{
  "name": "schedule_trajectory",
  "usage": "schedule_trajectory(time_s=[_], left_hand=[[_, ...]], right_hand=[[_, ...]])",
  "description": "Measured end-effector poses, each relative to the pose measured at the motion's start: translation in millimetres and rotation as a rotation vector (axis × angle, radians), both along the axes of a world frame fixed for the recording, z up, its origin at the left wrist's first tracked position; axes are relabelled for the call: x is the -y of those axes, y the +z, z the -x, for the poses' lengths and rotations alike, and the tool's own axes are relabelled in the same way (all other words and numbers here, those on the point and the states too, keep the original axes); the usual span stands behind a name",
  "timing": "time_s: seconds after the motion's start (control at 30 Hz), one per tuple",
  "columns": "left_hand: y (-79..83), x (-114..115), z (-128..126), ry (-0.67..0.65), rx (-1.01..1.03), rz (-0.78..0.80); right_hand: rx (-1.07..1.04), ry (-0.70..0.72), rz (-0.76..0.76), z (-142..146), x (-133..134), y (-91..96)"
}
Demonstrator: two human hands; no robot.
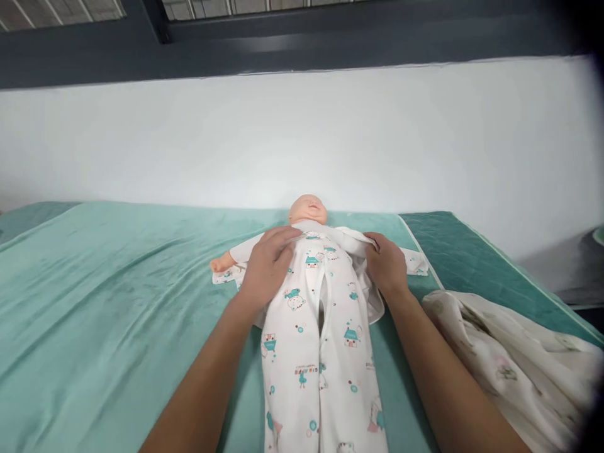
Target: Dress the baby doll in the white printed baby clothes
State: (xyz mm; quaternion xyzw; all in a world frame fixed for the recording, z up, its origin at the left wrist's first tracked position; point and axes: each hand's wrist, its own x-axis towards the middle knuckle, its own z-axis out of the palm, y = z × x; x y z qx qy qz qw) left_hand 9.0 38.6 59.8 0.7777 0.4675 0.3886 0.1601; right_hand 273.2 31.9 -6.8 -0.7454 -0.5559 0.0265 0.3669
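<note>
A baby doll (307,210) lies on its back, head toward the wall. White baby trousers (295,352) with small house and animal prints cover its legs and reach up its front. A matching printed baby top (375,307) is spread open beneath it; one sleeve lies flat under the doll's bare hand at left, the other stretches out at right. My left hand (268,264) rests on the doll's chest side, fingers stretched over the cloth. At the other side, my right hand (385,261) pinches the top's edge near the doll's shoulder.
Green plush covers (141,314) lie under the doll, with a darker green one (472,251) at right. A crumpled cream cloth (509,358) with faint prints is beside my right forearm. Behind stand a white wall (302,138) and a dark window frame (292,47).
</note>
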Motion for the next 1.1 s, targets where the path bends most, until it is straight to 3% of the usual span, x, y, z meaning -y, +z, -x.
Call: schedule_trajectory(time_s=[0.13, 0.23, 0.33, 0.47, 0.63, 0.9, 1.1], left_hand=[[28.9, -9.4, -43.5, -0.228, -0.261, 0.054], [41.8, -28.5, -87.0, -0.286, -0.575, 0.087], [42.7, -43.3, -128.4, -0.341, -0.921, 0.164], [28.7, -48.9, -165.3, -0.377, -1.098, 0.123], [14.9, -54.4, -178.5, -0.368, -1.168, 0.112], [31.0, -74.2, -160.8, -0.374, -1.189, 0.029], [7.4, -61.0, -188.0, -0.404, -1.188, 0.047]], right_hand=[[-0.057, -0.097, 0.026, -9.2, -1.0, 1.8], [-0.059, -0.131, 0.067, -12.2, -3.1, 3.3], [-0.06, -0.156, 0.117, -13.3, -4.0, 4.4], [-0.061, -0.14, 0.141, -10.1, -3.2, 6.8], [-0.114, -0.132, 0.146, -16.7, -4.6, 7.8], [-0.293, -0.193, 0.09, -43.6, -9.7, 1.3], [-0.32, -0.14, 0.083, -40.9, -13.5, -3.2]])
